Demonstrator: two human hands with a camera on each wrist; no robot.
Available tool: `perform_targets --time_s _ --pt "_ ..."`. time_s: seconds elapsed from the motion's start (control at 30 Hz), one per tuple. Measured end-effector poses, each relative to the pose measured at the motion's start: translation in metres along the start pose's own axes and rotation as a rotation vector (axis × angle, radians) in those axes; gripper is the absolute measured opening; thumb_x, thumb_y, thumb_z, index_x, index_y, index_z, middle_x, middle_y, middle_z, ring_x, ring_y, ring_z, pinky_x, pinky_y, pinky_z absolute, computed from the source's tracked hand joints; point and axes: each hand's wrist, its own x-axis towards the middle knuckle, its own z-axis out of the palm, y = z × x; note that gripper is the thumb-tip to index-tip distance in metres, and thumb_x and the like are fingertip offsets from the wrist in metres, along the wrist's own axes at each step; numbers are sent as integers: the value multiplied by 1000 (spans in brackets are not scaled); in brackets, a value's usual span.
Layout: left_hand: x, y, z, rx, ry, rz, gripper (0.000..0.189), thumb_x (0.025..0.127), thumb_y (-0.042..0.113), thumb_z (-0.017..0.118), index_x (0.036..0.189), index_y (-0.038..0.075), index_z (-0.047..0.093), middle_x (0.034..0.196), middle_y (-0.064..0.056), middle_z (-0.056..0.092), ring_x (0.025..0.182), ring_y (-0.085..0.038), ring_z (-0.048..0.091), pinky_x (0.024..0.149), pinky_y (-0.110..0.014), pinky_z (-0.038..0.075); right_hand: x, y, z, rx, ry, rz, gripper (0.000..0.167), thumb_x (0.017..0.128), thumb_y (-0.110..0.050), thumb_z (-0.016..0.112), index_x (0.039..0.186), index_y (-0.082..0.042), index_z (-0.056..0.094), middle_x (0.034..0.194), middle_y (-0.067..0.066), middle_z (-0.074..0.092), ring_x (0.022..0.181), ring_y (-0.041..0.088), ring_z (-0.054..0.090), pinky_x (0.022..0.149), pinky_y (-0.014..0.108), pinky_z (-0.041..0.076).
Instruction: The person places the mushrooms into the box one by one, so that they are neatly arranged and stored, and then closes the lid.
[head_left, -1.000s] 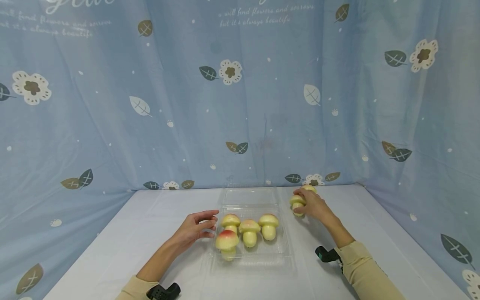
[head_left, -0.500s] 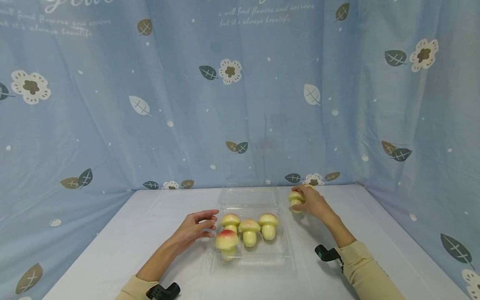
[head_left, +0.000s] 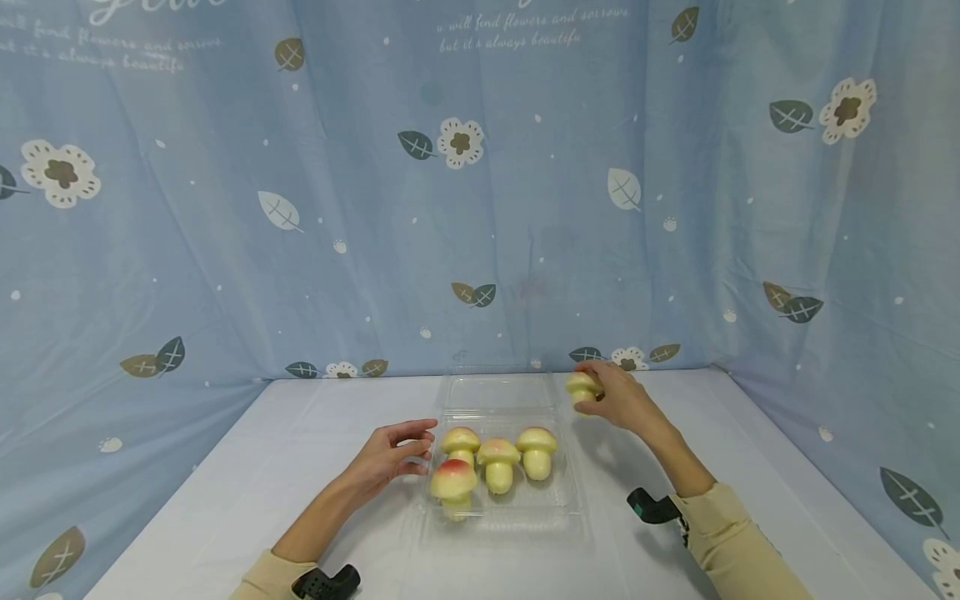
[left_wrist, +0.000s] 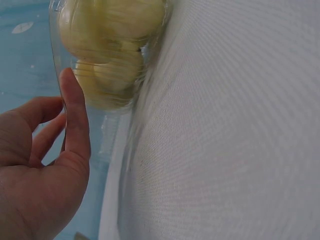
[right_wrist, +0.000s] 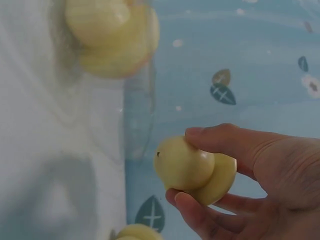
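Observation:
My right hand (head_left: 618, 398) pinches a yellow toy mushroom (head_left: 581, 387) above the back right of the table. In the right wrist view the mushroom's stem (right_wrist: 180, 162) lies between thumb and fingertips, a small hole in its end. My left hand (head_left: 386, 461) is at the left side of a clear plastic box (head_left: 562, 500). In the left wrist view its thumb lies below the box's rim and its fingertips above, holding it. Several toy mushrooms stand in the box, among them a red-topped mushroom (head_left: 454, 482) at the front left.
The box's clear lid (head_left: 501, 393) lies folded back behind it. Another mushroom (right_wrist: 138, 233) shows at the bottom of the right wrist view. A white cloth covers the table (head_left: 315, 433). Behind it hangs a blue patterned curtain (head_left: 360, 250).
My right hand has lifted the mushroom and moved it left toward the box's lid. A mushroom behind it is now hidden in the head view. My left hand has stayed in place.

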Motion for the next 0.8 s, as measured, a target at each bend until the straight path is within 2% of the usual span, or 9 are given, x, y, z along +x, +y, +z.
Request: perform_targets --time_s 0.37,0.57,0.8 --pt "1 0 0 3 4 -2 58 95 11 64 146 -5 41 116 -11 59 83 -9 64 71 -26 60 -6 -28 -9 48 24 -36 59 81 -20 81 134 -11 56 128 15 59 95 27 61 70 36 53" --pt "0 0 0 0 -1 5 58 95 11 64 146 -6 40 116 -11 59 83 -9 64 71 -26 60 -9 -44 -10 103 17 -75 59 81 -15 81 134 -11 56 127 13 59 102 27 61 76 36 59" --pt "0 -1 -1 -2 -9 7 58 95 11 64 146 -6 40 116 -11 59 84 -10 64 71 -25 60 -11 -56 -11 133 -1 -134 58 81 -13 80 133 -10 55 122 13 60 99 25 62 75 33 60"
